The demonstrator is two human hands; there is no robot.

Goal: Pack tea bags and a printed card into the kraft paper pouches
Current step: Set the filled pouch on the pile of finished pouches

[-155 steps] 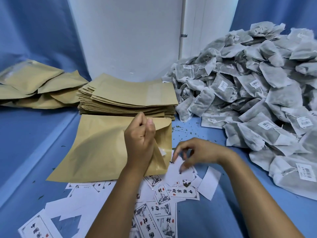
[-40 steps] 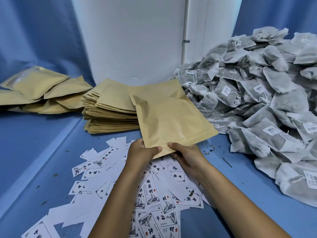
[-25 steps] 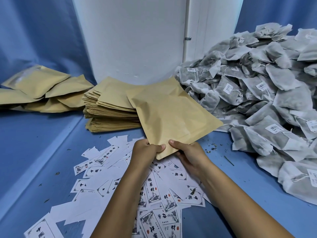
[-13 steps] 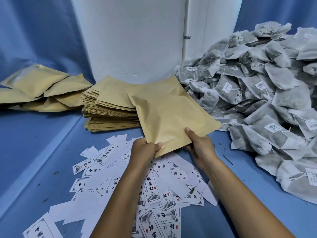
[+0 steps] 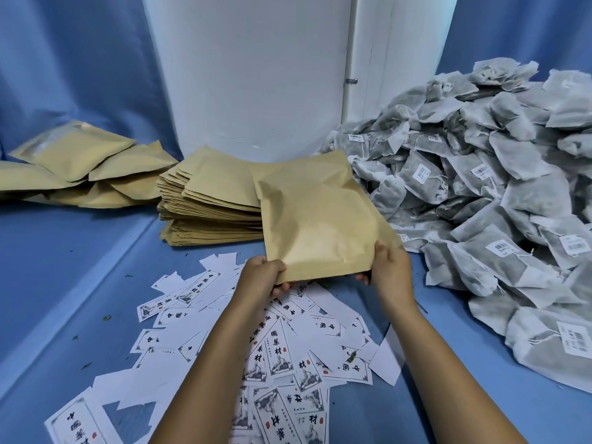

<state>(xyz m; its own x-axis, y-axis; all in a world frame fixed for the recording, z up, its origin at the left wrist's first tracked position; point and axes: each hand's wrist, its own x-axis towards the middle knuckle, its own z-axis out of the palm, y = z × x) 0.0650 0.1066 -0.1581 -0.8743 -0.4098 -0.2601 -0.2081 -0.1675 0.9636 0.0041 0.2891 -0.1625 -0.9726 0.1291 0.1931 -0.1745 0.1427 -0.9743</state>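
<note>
A kraft paper pouch (image 5: pixel 315 216) hangs in the air above the blue table, tilted away from me. My left hand (image 5: pixel 264 275) grips its near left corner. My right hand (image 5: pixel 389 265) grips its near right corner, thumb on top. The pouch's contents are hidden. Printed cards (image 5: pixel 278 350) with black characters lie scattered under my forearms. A big heap of grey tea bags (image 5: pixel 487 193) with white barcode labels fills the right side.
A stack of flat kraft pouches (image 5: pixel 208 203) sits behind the held pouch. Several filled pouches (image 5: pixel 80 161) lie at the far left on a raised blue ledge (image 5: pixel 57 245). A white wall panel (image 5: pixel 250 75) stands at the back. Tea crumbs dot the table.
Since the earliest frame the pouch was lifted off the table and turned. In the last second my right hand slid along its near edge to the right corner.
</note>
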